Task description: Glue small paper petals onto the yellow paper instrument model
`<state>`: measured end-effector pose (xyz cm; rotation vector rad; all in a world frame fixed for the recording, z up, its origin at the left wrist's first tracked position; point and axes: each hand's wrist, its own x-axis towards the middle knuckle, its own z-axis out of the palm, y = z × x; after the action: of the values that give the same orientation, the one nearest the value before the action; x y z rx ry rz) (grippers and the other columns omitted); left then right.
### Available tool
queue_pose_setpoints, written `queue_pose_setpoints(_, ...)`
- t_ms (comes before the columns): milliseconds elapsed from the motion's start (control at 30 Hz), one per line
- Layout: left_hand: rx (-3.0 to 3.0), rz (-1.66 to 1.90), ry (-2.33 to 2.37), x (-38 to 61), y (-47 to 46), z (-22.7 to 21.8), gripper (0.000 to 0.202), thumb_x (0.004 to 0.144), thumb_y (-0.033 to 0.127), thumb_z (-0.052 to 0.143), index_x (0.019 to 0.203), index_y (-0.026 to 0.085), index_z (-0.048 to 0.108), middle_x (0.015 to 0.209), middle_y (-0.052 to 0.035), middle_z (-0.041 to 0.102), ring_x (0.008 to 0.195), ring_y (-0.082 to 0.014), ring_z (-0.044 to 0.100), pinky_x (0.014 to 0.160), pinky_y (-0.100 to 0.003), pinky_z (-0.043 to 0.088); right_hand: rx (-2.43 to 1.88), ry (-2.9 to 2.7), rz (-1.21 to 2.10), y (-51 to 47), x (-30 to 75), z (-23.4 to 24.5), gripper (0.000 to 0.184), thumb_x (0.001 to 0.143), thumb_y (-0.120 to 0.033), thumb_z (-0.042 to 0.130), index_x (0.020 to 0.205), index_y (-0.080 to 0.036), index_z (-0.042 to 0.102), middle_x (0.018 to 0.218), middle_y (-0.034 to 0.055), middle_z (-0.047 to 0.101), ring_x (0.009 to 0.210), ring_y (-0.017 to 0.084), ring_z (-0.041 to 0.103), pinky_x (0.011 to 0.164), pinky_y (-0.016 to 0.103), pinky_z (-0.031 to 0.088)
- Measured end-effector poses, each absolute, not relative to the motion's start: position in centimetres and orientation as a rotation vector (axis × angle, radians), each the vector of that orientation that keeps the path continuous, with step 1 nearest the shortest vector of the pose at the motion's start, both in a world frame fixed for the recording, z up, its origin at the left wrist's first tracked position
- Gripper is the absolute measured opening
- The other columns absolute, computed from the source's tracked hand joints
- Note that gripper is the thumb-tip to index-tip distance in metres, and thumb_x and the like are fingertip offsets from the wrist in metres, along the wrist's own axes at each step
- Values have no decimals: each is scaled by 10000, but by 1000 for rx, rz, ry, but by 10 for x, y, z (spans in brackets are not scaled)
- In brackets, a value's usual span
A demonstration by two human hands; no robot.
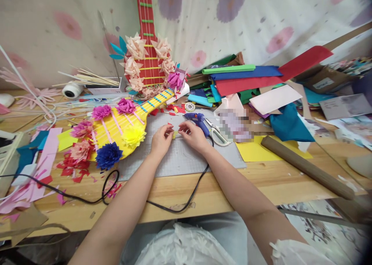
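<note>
My left hand (161, 139) and my right hand (194, 135) meet over a grey cutting mat (180, 158). Both pinch a small yellow paper piece (175, 133) between their fingertips. A blue glue gun (197, 120) lies just behind my right hand, its black cord (186, 199) running off the table's front edge. White-handled scissors (217, 135) lie to the right of the glue gun. A yellow paper guitar (124, 127) decorated with paper flowers rests to the left of my left hand.
A red paper guitar (147, 36) leans on the flowered cloth at the back. Sheets of coloured paper (250, 79) are piled at the back right. A brown cardboard roll (308, 168) lies at the right. Paper scraps (69, 170) litter the wooden table's left side.
</note>
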<state>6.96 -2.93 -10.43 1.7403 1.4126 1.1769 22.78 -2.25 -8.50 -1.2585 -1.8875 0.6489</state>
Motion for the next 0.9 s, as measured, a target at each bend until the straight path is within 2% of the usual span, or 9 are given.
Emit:
queue_pose_setpoints(100,1508,1301,1432,68,-25,-107,183,745,205,576,927,193,567,865,-51,656,776,-147,619,716,-297,502,-1270,-1896,795,-21,249,-70,158,762,-291,562,884,-192,578,815,21,642,694,119,574,632,251,438)
queue_pose_setpoints(233,1246,1395,1439,66,-20,-106,164,704,184,605,854,181,537,802,-32,634,753,-130,612,757,-296,500,-1372,-2010,1265,-22,294,-44,271,742,-461,560,752,-191,572,679,7,608,577,110,539,506,229,379)
queue_pose_setpoints(333,1115,1459,1403,67,-18,-104,171,678,178,626,820,174,531,762,-18,615,727,-122,606,721,-280,497,-1594,-1949,1012,-19,314,-38,366,689,-544,586,672,-182,546,615,-2,559,547,104,489,506,234,346)
queue_pose_setpoints(400,1056,1495,1380,67,-18,-103,180,656,171,645,801,168,537,736,-10,603,700,-118,599,683,-264,492,-1671,-1895,736,-14,313,-43,394,653,-558,622,721,-174,567,693,20,586,608,123,505,549,245,363)
queue_pose_setpoints(467,1021,1514,1363,67,-18,-103,190,637,160,661,784,165,543,720,-4,597,687,-114,594,657,-250,487,-1675,-1891,605,-9,303,-52,423,643,-551,640,821,-169,599,805,53,620,684,155,538,599,263,389)
queue_pose_setpoints(533,1001,1520,1352,66,-17,-104,199,626,151,671,780,164,546,716,-2,595,677,-110,589,637,-241,484,-1692,-1918,612,-2,289,-64,429,659,-544,632,869,-170,623,843,75,638,734,189,566,637,288,408)
queue_pose_setpoints(700,974,1504,1354,65,-17,-104,207,617,142,677,772,164,543,686,7,591,627,-98,577,600,-230,483,-1902,-1649,582,7,271,-83,460,700,-586,567,845,-159,659,816,112,653,786,250,599,666,339,429)
queue_pose_setpoints(767,976,1502,1361,65,-17,-104,209,617,149,679,775,163,543,689,5,593,625,-98,578,597,-229,482,-1841,-1557,640,5,272,-83,484,692,-611,555,827,-158,657,767,96,650,723,225,596,622,322,431)
queue_pose_setpoints(900,981,1513,1364,65,-17,-105,203,624,147,672,779,159,541,690,4,587,631,-102,576,608,-237,480,-1544,-1546,991,-9,272,-72,479,687,-612,550,806,-155,632,675,46,625,518,115,505,487,254,389)
